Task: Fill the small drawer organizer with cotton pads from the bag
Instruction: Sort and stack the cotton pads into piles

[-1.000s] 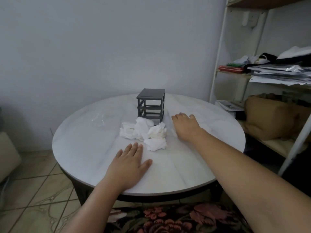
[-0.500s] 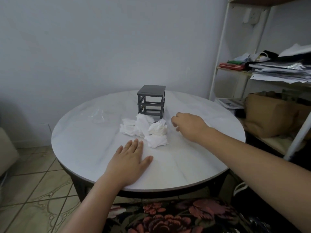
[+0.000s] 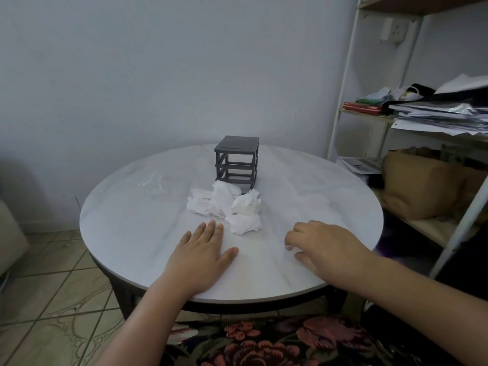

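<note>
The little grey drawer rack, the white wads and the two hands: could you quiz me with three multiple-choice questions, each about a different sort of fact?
1. Where do the white wads lie?
A. in front of the drawer rack
B. on top of it
C. on the floor

2. What colour is the drawer rack?
A. red
B. dark grey
C. yellow

3. How is the left hand?
A. flat and spread on the table
C. clenched round a wad
B. lifted in the air

Answers: 1 A, the wads sit on the tabletop just before the rack. 2 B, its frame is dark grey. 3 A, palm down, holding nothing; the right hand curls beside it.
</note>
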